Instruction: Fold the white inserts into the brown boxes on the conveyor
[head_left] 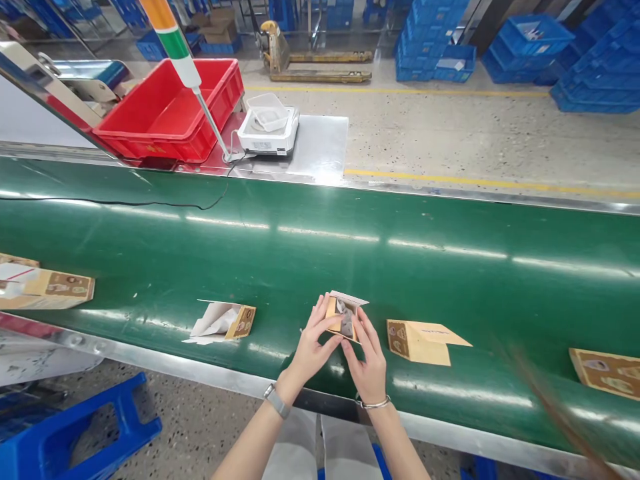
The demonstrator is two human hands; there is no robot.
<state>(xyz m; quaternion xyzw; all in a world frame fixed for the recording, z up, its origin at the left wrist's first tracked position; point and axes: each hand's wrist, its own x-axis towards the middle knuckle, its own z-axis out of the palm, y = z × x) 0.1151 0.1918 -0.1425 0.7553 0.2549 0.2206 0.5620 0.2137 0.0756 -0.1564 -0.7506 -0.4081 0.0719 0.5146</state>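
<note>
Both my hands are around a small open cardboard box (332,308) on the green conveyor belt. Its flaps stand up, and something grey (346,317), perhaps in a plastic bag, shows inside. My left hand (314,343) grips the box's left side, a watch on that wrist. My right hand (367,357) holds the right side, its fingers over the edge, a bracelet on the wrist. To the left lies another open box (243,322) with white wrapping inside. On the right is a brown and tan box (420,341) with a flap sticking out.
More boxes lie at the belt's left end (70,288) and right end (607,372). Beyond the green belt (300,263) stand a red bin (170,120), a white scale (270,137) and a striped signal pole (175,43). A blue stool (85,427) is at lower left.
</note>
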